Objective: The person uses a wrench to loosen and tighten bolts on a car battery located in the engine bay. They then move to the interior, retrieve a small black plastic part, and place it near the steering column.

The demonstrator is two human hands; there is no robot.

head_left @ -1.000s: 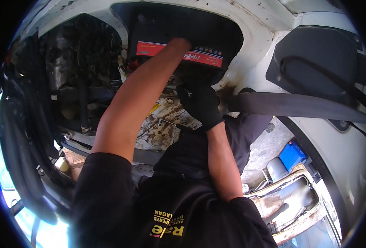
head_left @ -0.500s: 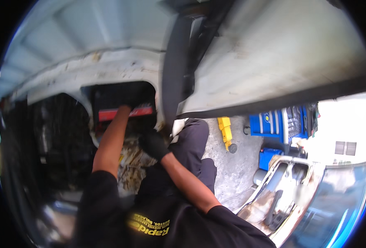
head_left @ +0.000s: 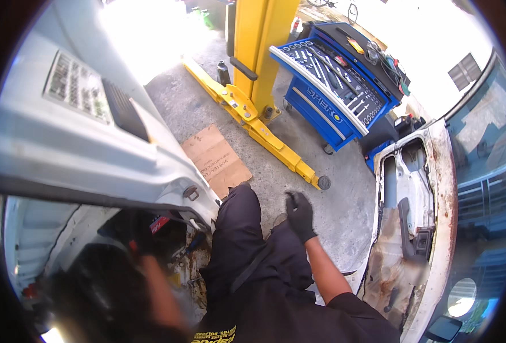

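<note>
Right hand [head_left: 300, 214] is being held half-curled, seemingly empty; care is being demanded of left hand [head_left: 142, 243], grip indiscernible, near battery [head_left: 159, 223].

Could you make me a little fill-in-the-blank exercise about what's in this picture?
The right hand wears a glove coloured ____.
The tool cart with a drawer pulled out is mainly coloured ____.
The lift post is painted ____.
The flat brown sheet on the floor is made of ____.

Missing words: black; blue; yellow; cardboard.
</note>
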